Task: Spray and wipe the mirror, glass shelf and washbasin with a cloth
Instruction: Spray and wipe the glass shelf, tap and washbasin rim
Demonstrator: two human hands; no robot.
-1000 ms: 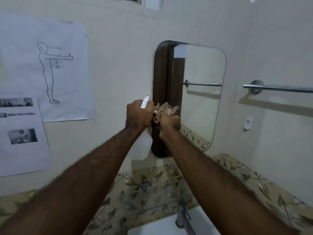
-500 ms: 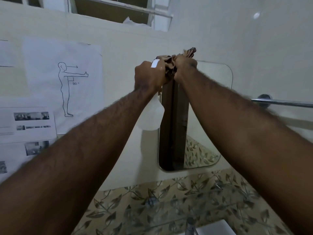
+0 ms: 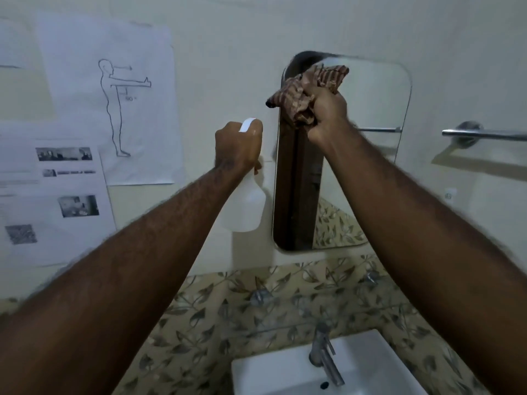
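Left hand (image 3: 238, 146) lowered; cloth (image 3: 306, 92) at mirror (image 3: 370, 109) top edge.

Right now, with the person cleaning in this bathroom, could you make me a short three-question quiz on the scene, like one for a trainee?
1. True or false: the right hand presses the striped cloth near the top of the mirror.
2. What does the left hand hold? A) a sponge B) a white spray bottle C) a towel
3. Fill in: below the mirror, a metal tap stands over the white ____.

Key: 1 true; 2 B; 3 washbasin.
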